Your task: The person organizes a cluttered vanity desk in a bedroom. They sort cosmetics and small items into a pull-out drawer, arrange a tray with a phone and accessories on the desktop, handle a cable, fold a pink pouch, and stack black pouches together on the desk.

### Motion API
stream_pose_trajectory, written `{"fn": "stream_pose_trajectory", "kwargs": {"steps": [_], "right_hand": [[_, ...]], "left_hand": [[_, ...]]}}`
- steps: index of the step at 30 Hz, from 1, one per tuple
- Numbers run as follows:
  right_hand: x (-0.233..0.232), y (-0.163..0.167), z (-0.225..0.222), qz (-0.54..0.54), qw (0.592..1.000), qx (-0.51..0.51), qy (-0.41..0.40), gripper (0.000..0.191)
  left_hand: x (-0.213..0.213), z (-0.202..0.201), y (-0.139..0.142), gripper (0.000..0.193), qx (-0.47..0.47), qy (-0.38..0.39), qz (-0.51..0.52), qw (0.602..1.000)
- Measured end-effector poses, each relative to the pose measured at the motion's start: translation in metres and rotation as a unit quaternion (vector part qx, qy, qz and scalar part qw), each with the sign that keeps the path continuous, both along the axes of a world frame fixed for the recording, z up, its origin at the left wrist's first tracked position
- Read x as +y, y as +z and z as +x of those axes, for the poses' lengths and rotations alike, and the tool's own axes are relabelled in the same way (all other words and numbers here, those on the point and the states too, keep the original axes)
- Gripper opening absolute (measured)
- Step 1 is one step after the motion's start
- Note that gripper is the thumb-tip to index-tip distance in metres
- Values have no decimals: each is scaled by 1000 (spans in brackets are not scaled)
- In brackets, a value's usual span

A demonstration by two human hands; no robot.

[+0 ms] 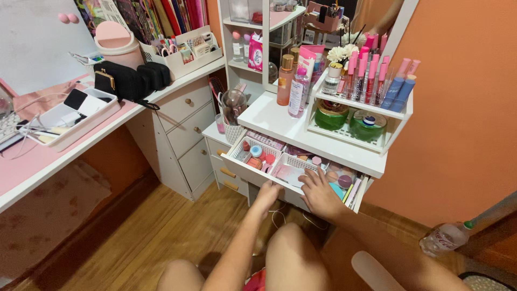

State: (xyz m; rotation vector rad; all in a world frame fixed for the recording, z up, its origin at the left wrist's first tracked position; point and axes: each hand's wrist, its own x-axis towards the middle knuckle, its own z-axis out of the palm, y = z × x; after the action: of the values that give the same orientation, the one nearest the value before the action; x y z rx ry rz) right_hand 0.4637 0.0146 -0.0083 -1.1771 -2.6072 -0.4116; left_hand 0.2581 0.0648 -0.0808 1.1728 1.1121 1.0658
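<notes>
The open drawer (253, 175) sits at centre frame, pulled out from a white vanity unit (280, 121). The left hand (267, 195) rests against the lower front edge of the drawer; its fingers curl under the front panel, so whether they grip it cannot be told. The right hand (319, 193) lies over the front edge at the right part of the drawer, fingers spread and relaxed, fingertips touching a white slotted basket (293, 164) inside; it grasps nothing.

A second white basket (253, 153) occupies the left part of the drawer and holds small round cosmetic items. Further small items fill the far right compartment.

On the vanity top, centre frame, stand a peach bottle (285, 81) and a clear bottle with pink cap (299, 91). At upper right, a white rack (361, 116) holds pink tubes above and two green jars below. A plastic bottle (444, 238) lies on the floor at lower right. The bench (59, 156) at left carries a white tray (70, 118) and a black pouch (129, 80).
</notes>
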Motion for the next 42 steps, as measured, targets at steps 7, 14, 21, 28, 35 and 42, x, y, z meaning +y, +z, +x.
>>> {"fn": "stream_pose_trajectory", "kwargs": {"steps": [7,14,21,28,35,42], "right_hand": [[7,14,12,5,998,60,-19,29],[12,21,14,0,997,4,-76,39],[25,21,32,29,988,50,-141,62],[42,23,40,37,982,91,-162,76],[46,20,38,69,978,121,-156,77],[27,-13,47,164,974,102,-121,46]], "left_hand": [[17,5,10,38,46,9,-13,999],[32,7,7,32,17,-24,-28,999],[53,24,17,23,3,-31,-47,998],[76,39,19,33,-15,-37,-6,999],[79,37,18,44,9,-27,-47,998],[77,38,8,59,193,68,65,977]]}}
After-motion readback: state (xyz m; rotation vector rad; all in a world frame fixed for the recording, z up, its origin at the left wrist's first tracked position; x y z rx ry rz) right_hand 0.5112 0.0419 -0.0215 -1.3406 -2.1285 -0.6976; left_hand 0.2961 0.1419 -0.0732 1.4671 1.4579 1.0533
